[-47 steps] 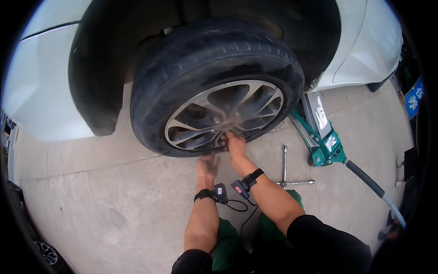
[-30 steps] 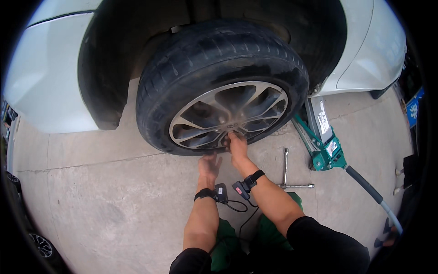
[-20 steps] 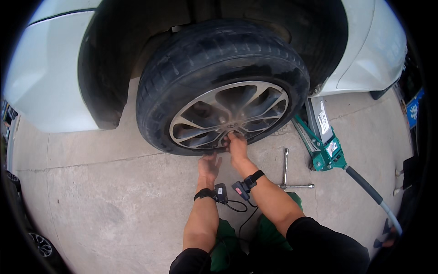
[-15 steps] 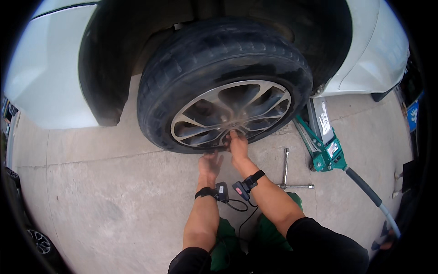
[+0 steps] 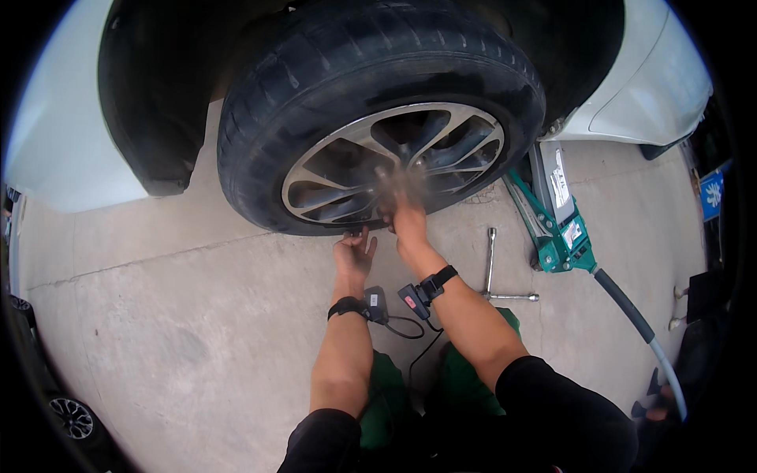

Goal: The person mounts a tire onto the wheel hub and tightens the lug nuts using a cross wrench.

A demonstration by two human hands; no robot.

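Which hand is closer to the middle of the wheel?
The right hand: it's just below the middle of the wheel. The left hand is lower, by the tire's bottom edge.

Hands (image 5: 352,255) close together, right one farther forward.

Black sleeves (image 5: 564,410); green legwear (image 5: 467,382); black wrist straps (image 5: 344,306), dark boxes (image 5: 375,304), black cables (image 5: 409,337).

Blue sign (image 5: 711,195) at right edge; second spoked wheel (image 5: 72,418) lower left; concrete floor (image 5: 173,315).
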